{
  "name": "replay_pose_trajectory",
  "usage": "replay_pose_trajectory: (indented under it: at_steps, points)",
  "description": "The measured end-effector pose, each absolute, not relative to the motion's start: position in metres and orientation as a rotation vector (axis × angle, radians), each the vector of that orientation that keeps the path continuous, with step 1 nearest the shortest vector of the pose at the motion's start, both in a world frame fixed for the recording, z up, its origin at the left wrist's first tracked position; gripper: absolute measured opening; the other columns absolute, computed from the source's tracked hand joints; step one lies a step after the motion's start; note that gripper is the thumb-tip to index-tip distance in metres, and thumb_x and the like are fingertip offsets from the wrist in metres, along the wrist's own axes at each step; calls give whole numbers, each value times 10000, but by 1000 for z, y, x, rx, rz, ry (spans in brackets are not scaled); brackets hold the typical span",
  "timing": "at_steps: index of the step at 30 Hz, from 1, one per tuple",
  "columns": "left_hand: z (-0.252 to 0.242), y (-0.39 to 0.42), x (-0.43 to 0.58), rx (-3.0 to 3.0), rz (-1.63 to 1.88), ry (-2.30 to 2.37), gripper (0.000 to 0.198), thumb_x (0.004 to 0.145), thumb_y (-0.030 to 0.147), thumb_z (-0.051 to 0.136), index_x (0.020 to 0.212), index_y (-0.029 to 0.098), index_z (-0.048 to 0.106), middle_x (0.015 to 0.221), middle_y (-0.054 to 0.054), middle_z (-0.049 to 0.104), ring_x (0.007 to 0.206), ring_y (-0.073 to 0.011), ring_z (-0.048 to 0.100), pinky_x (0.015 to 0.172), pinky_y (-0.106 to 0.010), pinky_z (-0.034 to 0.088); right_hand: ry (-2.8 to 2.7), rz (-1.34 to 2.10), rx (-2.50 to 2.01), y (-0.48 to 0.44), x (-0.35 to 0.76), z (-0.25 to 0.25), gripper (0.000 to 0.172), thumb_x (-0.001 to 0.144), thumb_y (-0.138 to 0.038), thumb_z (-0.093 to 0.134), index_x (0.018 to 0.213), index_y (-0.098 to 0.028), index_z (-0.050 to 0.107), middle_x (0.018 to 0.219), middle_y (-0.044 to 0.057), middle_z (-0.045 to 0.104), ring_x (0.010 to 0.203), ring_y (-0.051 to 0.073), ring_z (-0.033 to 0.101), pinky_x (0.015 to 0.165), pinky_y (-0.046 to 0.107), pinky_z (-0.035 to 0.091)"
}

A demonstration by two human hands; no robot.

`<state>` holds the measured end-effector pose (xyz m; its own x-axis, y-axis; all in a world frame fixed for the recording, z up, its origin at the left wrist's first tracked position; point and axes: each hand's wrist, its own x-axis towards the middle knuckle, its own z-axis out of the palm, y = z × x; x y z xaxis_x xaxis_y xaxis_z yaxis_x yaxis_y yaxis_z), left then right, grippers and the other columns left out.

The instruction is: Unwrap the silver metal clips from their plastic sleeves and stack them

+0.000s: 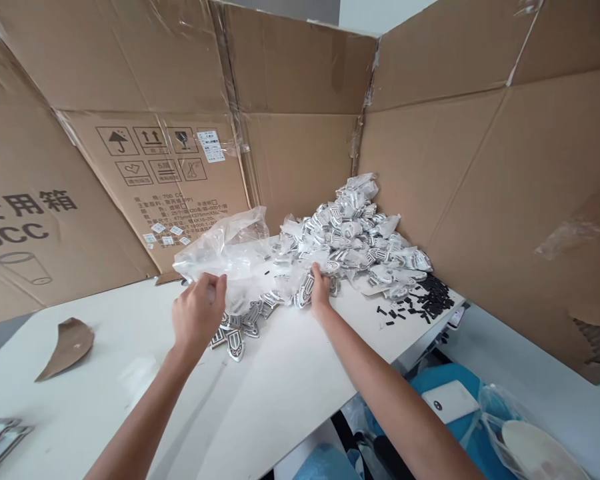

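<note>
A large clear plastic bag (pixel 230 250) lies spread over the white table, and my left hand (pixel 199 313) is closed at its near left edge, fingers curled on the film. My right hand (pixel 321 288) is closed around a silver, shield-shaped metal piece (pixel 306 291) at the front of the pile; part of its grip is hidden. Loose silver metal pieces (pixel 235 343) with dark patterns lie in front of the bag, between my hands. Behind my right hand rises a heap of similar pieces in small clear bags (pixel 353 230).
Cardboard walls (pixel 300 147) enclose the back and right of the table (pixel 270 407). Small black strips (pixel 433 297) lie near its right edge. A torn cardboard scrap (pixel 70 343) and metal bars (pixel 3 437) are at left. A white phone (pixel 450 401) rests on a blue stool (pixel 433 380) below.
</note>
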<state>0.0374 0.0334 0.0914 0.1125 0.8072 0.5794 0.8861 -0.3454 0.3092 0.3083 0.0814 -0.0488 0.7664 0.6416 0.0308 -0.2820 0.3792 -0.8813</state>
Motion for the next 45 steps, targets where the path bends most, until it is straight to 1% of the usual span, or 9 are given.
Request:
replay_pose_trajectory:
  at_steps: [12,19,24,28,31,33,36,42,45]
  points:
    - [94,33,28,-2425,-910,-1790,576,1037,552,468,560,248,366,506,-22,446,513,-198,423,599,-329,288,-360,637,-1038,76,308,-52,537,887,-635,754,1148,-166,756,1257,132,816,1209,285,745,952,341,591]
    - [90,29,29,-2620,-823,-1867,636,1054,635,444,571,263,624,521,-26,599,532,-221,550,636,-334,397,-362,638,-1014,77,308,-52,574,897,-633,738,1207,-151,747,1324,140,795,1236,277,739,991,348,588]
    - [101,18,16,-2539,-850,-1835,615,1014,645,539,546,256,625,518,-22,625,512,-214,561,619,-342,418,-357,646,-1026,77,309,-55,571,890,-639,758,1186,-150,762,1322,147,796,1240,288,741,1002,358,590]
    - [94,-2,4,-2708,-518,-1463,439,1001,540,625,683,252,714,724,-53,743,622,-233,655,588,-347,414,-356,641,-1040,78,310,-56,568,901,-647,747,1183,-154,766,1299,137,804,1229,287,747,969,355,606]
    - [72,-18,-3,-2768,-283,-1143,164,970,258,631,901,261,780,954,-70,808,895,-279,758,713,-364,520,-351,646,-1050,78,310,-55,537,915,-633,734,1169,-161,769,1245,114,818,1177,276,765,931,346,617]
    - [53,-25,-4,-2743,-222,-970,289,887,151,676,1130,263,782,1244,-100,800,1184,-331,729,872,-402,574,-347,644,-1053,78,309,-54,513,912,-620,739,1148,-165,769,1224,107,822,1168,269,765,927,335,612]
    - [30,-28,1,-2659,-189,-835,499,856,91,695,1334,229,734,1374,-148,749,1314,-375,666,1044,-490,546,-339,639,-1058,76,308,-53,516,894,-624,755,1121,-162,765,1245,118,814,1183,273,754,946,329,595]
    - [19,-13,19,-2576,-306,-706,269,1048,283,651,1267,175,763,1283,-185,755,1267,-402,666,1098,-548,482,-336,641,-1078,74,308,-49,548,889,-647,757,1119,-150,767,1254,138,811,1194,296,749,956,340,585]
    - [19,-7,27,-2538,-301,-644,179,1057,209,639,1151,165,786,1204,-175,762,1197,-385,683,1045,-517,495,-344,635,-1079,75,309,-47,521,900,-629,748,1116,-155,771,1279,135,807,1229,289,738,987,327,568]
